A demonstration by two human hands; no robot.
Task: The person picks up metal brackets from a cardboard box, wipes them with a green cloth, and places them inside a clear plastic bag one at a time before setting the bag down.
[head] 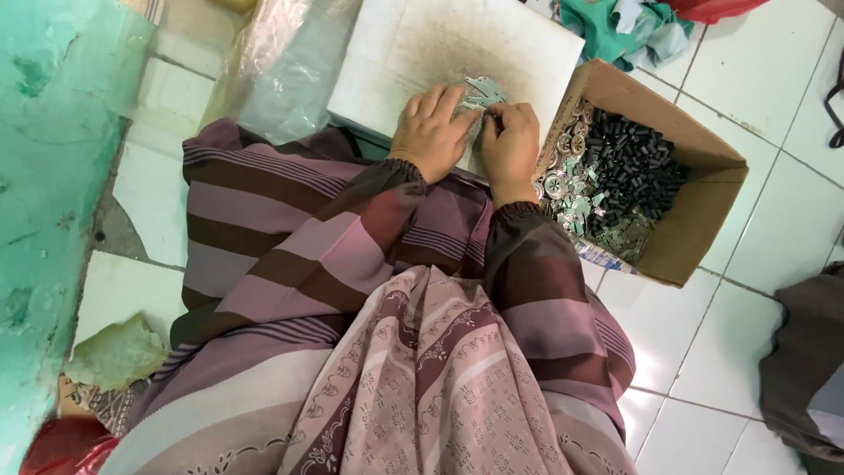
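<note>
My two hands meet over one white board (pixel 413 44): my left hand (pixel 431 132) lies with fingers pressed together, my right hand (pixel 510 145) pinches a small pale metal piece (pixel 485 91) whose long axis runs away from me toward the upper right. One cardboard box (pixel 694 220) beside them holds black parts and silvery pieces past counting. White floor tiles (pixel 756 79) lie around

White board (pixel 422 44) is bare beyond the hands; a cardboard box (pixel 703 211) of small parts blocks its right edge, plastic sheeting (pixel 281 62) its left.
</note>
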